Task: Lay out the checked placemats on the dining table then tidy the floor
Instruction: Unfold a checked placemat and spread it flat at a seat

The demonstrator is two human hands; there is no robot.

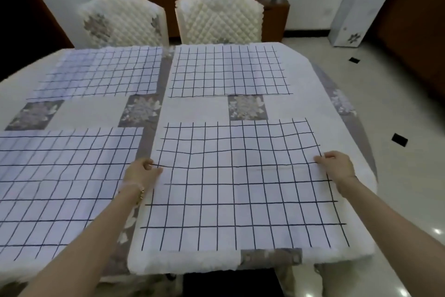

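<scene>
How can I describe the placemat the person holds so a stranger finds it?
On the dining table with the white quilted cloth lie four white fabric placemats with dark grid lines. Take the near right placemat. Only it is pinched at both side edges, by the left grip and right grip.

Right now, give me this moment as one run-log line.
placemats laid: four | left hand: pinching near-right placemat | right hand: pinching same placemat | floor: dark scraps lying

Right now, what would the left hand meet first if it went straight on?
The left hand would slide over the near right mat it pinches, cross bare tablecloth, then probably reach the far right mat.
</scene>
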